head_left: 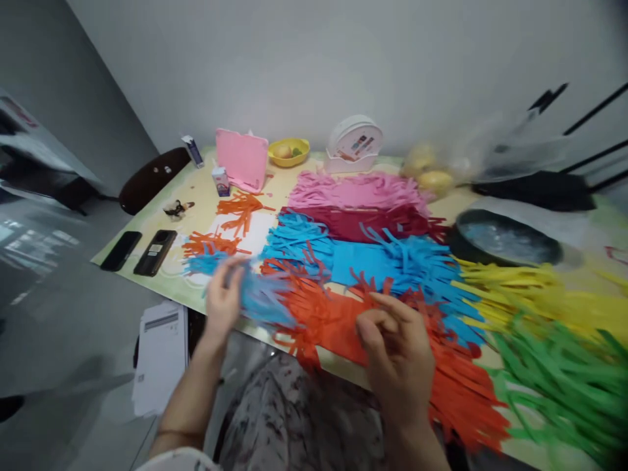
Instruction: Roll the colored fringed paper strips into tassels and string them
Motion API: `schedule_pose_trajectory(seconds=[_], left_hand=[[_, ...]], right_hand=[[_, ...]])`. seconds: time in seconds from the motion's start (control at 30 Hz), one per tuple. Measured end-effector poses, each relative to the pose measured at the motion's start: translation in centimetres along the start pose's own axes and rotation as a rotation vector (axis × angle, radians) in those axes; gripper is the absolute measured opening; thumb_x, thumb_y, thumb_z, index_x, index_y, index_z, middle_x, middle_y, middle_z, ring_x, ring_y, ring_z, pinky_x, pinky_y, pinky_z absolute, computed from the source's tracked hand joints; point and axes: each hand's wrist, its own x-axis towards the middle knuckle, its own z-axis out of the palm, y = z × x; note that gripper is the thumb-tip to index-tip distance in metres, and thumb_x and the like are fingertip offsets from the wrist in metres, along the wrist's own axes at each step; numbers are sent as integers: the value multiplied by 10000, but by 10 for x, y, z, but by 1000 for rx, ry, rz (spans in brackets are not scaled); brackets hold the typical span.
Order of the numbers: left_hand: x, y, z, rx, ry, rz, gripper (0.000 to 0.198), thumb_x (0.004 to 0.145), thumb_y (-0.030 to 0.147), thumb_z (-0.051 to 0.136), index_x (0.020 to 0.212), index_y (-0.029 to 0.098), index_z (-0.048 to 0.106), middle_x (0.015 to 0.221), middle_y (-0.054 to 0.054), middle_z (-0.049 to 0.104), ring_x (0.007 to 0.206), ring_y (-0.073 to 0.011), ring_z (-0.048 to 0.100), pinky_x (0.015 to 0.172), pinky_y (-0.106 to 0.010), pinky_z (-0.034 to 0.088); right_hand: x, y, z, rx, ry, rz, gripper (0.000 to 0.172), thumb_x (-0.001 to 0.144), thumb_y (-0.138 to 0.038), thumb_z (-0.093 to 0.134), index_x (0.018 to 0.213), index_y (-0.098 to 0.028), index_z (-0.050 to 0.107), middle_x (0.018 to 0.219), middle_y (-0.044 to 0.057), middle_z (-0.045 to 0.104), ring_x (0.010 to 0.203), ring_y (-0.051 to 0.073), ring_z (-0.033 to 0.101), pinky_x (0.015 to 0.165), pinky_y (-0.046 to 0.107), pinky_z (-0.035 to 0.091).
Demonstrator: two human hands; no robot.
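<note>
My left hand is closed on a blue paper-strip tassel, which is smeared by motion and trails to the right above the table's front edge. My right hand hovers over orange fringed paper, its fingers curled and the thumb close to the index finger. Whether anything small sits in that pinch I cannot make out. Behind the orange piece lies blue fringed paper, then dark red and pink fringed paper. Orange tassels rest left of these, beside a smaller blue tassel.
Yellow and green paper strips spread at the right, near a dark bowl. Two phones lie at the left edge. A pink tablet case, small carton and yellow fruit bowl stand toward the wall.
</note>
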Motion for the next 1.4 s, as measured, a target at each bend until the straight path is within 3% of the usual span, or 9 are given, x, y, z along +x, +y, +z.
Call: schedule_pose_trajectory(seconds=[0.07, 0.13, 0.33, 0.47, 0.63, 0.77, 0.93, 1.13, 1.4], left_hand=[[52, -20, -40, 231, 456, 77, 174, 956, 232, 470, 1043, 185, 614, 1072, -78, 654, 1047, -213, 594, 980, -365, 455], [111, -35, -65, 422, 562, 110, 214, 997, 199, 368, 1055, 154, 569, 1135, -97, 590, 1123, -221, 517, 1061, -410, 374], [220, -64, 13, 613, -45, 96, 200, 941, 275, 568, 943, 88, 639, 1075, -85, 633, 1073, -219, 549, 1040, -458, 421], [219, -85, 86, 719, -318, 54, 376, 931, 349, 592, 1253, 157, 564, 1245, -107, 599, 1058, -227, 625, 880, -440, 552], [213, -99, 101, 849, -419, 51, 306, 929, 303, 590, 1186, 137, 606, 1232, -125, 604, 1129, -265, 586, 951, -502, 499], [216, -73, 115, 863, -447, 183, 224, 901, 133, 536, 1079, 90, 666, 1289, -233, 553, 1294, -387, 413, 1058, -650, 278], [178, -18, 194, 696, -740, 455, 253, 930, 186, 489, 1079, 187, 694, 1178, -113, 661, 1175, -249, 548, 1038, -401, 398], [127, -12, 274, 619, -1007, 562, 266, 855, 227, 617, 1097, 159, 706, 1094, -108, 720, 1035, -231, 659, 912, -309, 500], [135, -31, 286, 634, -1054, 510, 274, 851, 249, 628, 1093, 146, 707, 1122, -136, 719, 1066, -274, 662, 921, -350, 505]], right_hand=[[0, 4, 0, 35, -15, 7, 341, 878, -270, 606, 1212, -224, 558, 700, -28, 613, 614, 146, 596, 603, 266, 484], [1, 8, 2, 18, -29, -17, 340, 884, -257, 596, 1218, -219, 550, 701, -26, 610, 620, 144, 598, 604, 263, 489], [17, 9, 11, -186, -137, -219, 254, 905, -225, 548, 1156, -208, 584, 647, -45, 602, 529, 118, 593, 558, 224, 499], [38, 11, -3, -289, -171, -312, 211, 918, -243, 541, 1116, -214, 606, 652, -41, 616, 530, 116, 610, 545, 207, 504], [90, 28, -39, -408, -218, -362, 200, 925, -318, 543, 1064, -212, 638, 653, -21, 656, 500, 133, 613, 473, 218, 469], [164, 46, -55, -604, -211, -372, 207, 921, -335, 529, 946, -197, 680, 807, 49, 732, 670, 188, 681, 608, 266, 501], [235, 78, -27, -967, -491, -256, 258, 937, -177, 468, 1044, -143, 699, 1037, 114, 753, 960, 217, 703, 834, 281, 486], [244, 123, -3, -1109, -709, -235, 335, 884, -107, 547, 1205, -117, 640, 1128, 143, 723, 1048, 222, 667, 891, 274, 460], [245, 128, -35, -1245, -735, -261, 280, 955, -135, 439, 1083, -121, 687, 1092, 199, 675, 1068, 276, 590, 868, 336, 460]])
